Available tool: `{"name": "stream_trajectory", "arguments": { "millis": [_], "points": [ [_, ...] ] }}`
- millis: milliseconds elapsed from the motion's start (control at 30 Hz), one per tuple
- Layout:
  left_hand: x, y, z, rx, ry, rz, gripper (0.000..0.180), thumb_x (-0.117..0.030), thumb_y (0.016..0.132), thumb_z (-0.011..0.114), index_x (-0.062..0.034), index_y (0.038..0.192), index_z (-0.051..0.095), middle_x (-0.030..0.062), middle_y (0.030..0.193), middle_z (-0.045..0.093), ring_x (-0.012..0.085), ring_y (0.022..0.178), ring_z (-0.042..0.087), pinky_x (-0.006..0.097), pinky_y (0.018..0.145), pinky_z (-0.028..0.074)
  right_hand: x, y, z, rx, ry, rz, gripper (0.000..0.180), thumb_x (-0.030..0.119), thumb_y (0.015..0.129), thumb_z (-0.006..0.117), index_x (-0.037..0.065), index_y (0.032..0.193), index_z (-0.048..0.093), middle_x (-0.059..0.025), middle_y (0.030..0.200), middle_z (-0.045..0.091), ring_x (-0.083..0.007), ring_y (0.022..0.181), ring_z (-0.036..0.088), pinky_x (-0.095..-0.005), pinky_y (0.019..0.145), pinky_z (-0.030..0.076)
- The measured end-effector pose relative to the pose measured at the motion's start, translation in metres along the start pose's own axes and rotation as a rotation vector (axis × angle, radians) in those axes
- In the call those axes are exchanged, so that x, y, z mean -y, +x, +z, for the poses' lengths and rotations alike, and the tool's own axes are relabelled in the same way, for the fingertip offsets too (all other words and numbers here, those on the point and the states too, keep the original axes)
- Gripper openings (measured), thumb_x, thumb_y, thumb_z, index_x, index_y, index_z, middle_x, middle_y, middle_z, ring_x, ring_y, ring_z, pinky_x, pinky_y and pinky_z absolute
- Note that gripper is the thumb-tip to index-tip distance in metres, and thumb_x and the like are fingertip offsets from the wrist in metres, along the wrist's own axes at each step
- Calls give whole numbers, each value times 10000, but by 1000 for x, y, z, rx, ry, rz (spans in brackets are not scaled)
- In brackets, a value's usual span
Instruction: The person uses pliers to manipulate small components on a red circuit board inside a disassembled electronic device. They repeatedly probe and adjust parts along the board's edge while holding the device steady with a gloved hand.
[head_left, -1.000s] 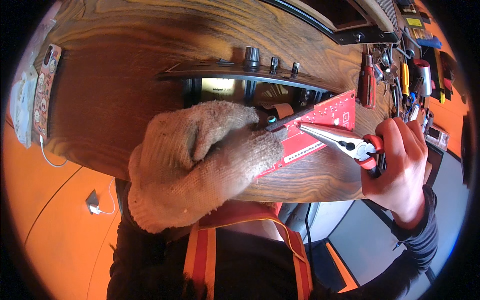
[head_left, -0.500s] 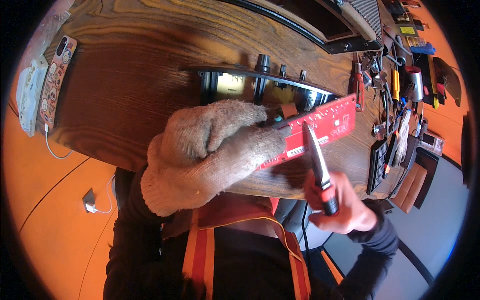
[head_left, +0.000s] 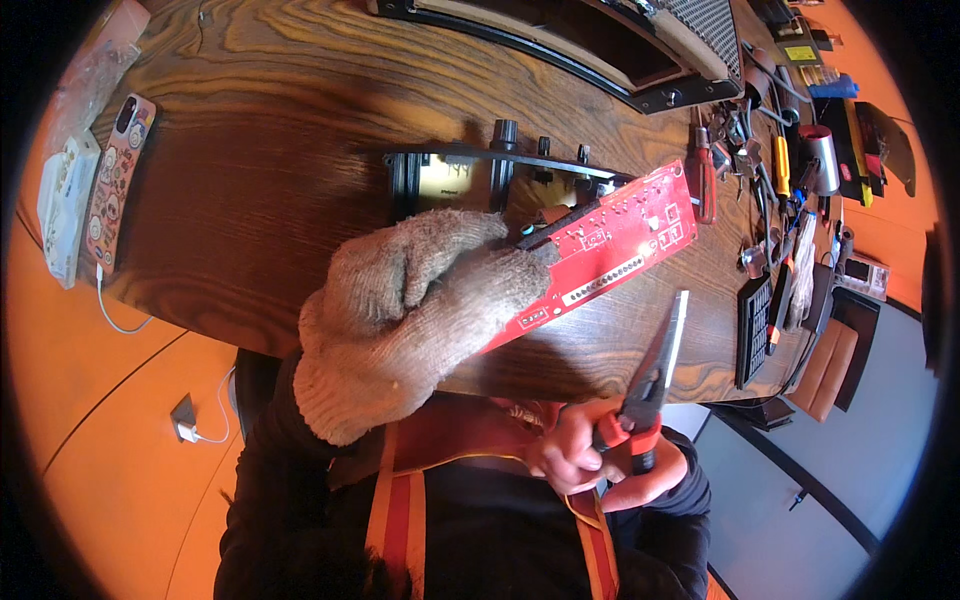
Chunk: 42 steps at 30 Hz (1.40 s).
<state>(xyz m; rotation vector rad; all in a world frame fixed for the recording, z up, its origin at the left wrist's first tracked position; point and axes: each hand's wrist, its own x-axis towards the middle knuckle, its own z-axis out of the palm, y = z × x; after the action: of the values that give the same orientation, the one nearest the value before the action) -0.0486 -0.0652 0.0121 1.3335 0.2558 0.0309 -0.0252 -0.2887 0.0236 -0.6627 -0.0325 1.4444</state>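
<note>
My left hand (head_left: 410, 305), in a worn knitted work glove, is closed on the left end of a red circuit board (head_left: 625, 245). The board is tilted, its solder side with a pale pin strip facing me. Low in front of my body, my bare right hand (head_left: 572, 455) grips long-nose pliers (head_left: 655, 375) with red and black handles. Their jaws point up, apart from the board. Just behind the board stands a black panel (head_left: 455, 155) with knobs along its top edge; the board and the glove hide part of it.
A black-framed casing (head_left: 690, 97) with a mesh side stands at the far edge of the wooden table (head_left: 250, 150). Along the right lie a red screwdriver (head_left: 705, 185), several other tools and a black slotted tray (head_left: 755, 330). A phone (head_left: 120, 180) on a cable lies at the left.
My right hand has drawn the pliers down and back, off the board. The board has shifted slightly left and turned, showing more of its red face.
</note>
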Motion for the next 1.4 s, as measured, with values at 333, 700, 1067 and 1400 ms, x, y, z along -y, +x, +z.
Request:
{"name": "stream_trajectory", "arguments": {
  "millis": [333, 700, 1067, 1400],
  "points": [
    [-5, 2, 0, 49, 421, 92, 268, -140, 784, 622, 31, 990, 636, 138, 867, 659, 201, 797, 634, 295, 735, 484, 13, 14, -9, 223, -132, 172, 401, 169, 710, 673, 32, 976, 405, -107, 884, 509, -157, 788, 478, -274, 693, 369],
    [-10, 3, 1, 107, 748, -50, 360, -257, 783, 667, 8, 1024, 627, 118, 674, 646, 242, 618, 655, 321, 604, 502, 46, -8, 1, -18, -217, 353, 292, 115, 770, 623, 48, 963, 415, -37, 857, 495, -115, 756, 472, -264, 682, 400],
    [-3, 5, -6, 192, 761, 52, 331, -243, 770, 685, -24, 1014, 637, 108, 688, 657, 239, 624, 663, 338, 588, 510, 61, -5, 3, -43, -369, 391, 234, 120, 805, 633, 52, 930, 447, -21, 808, 504, -114, 747, 477, -265, 665, 394],
    [-5, 5, -5, 173, 823, 49, 317, -242, 789, 677, -27, 1018, 632, 110, 681, 658, 227, 621, 667, 321, 574, 511, 75, -9, 3, -213, -595, 441, 307, 75, 671, 670, 38, 884, 453, -24, 710, 488, -107, 599, 458, -245, 563, 376]
  ]
}}
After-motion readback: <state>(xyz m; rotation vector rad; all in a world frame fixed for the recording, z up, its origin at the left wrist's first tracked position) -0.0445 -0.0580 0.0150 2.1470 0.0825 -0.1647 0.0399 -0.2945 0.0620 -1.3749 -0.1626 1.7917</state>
